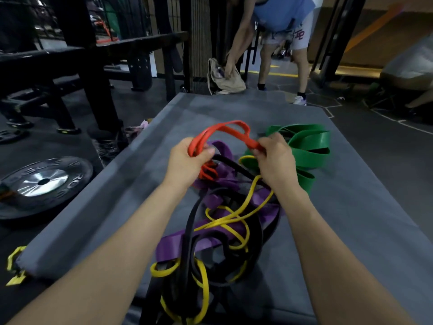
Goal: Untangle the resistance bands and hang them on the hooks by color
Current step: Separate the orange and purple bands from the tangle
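A tangled heap of resistance bands lies on a grey mat (339,231). My left hand (185,163) grips one end of a red band (225,129); my right hand (276,158) pinches its other end, so the band arches between them above the heap. More red loops hang below my left hand. Purple bands (220,184), a black band (189,233) and a thin yellow band (234,219) are knotted together beneath my hands. A wide green band (309,146) lies folded just right of my right hand. No hooks are in view.
A weight plate (44,181) lies on the floor left of the mat. Black benches and rack frames (93,73) stand at the back left. A person (283,31) bends over a beige bag (225,78) beyond the mat's far edge.
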Tool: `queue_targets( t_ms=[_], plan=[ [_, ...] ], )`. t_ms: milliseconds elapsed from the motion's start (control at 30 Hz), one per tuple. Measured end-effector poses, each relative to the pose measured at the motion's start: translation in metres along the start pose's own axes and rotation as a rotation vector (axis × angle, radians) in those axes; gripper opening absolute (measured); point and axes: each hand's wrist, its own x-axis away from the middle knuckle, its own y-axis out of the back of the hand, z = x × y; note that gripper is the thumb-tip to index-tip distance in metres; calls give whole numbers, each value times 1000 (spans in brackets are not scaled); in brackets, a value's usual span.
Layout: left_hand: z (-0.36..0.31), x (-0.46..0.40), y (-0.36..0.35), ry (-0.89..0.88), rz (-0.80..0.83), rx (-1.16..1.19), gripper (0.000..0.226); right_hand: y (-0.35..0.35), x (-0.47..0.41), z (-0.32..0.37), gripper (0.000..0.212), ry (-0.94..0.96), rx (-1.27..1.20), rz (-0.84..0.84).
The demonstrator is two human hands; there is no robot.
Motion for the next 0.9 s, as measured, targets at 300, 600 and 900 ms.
queue_targets(
  t_ms=[300, 600, 900],
  plan=[
    [0, 9, -31, 6, 236, 92, 40, 11, -2, 39, 13, 263, -294, 125],
    [6, 11, -34, -31, 94, -123, 12, 5, -3, 3, 28, 17, -521, 251],
    [-34, 7, -22, 108, -93, 302, 33, -11, -2, -35, 25, -116, 24, 200]
  ],
)
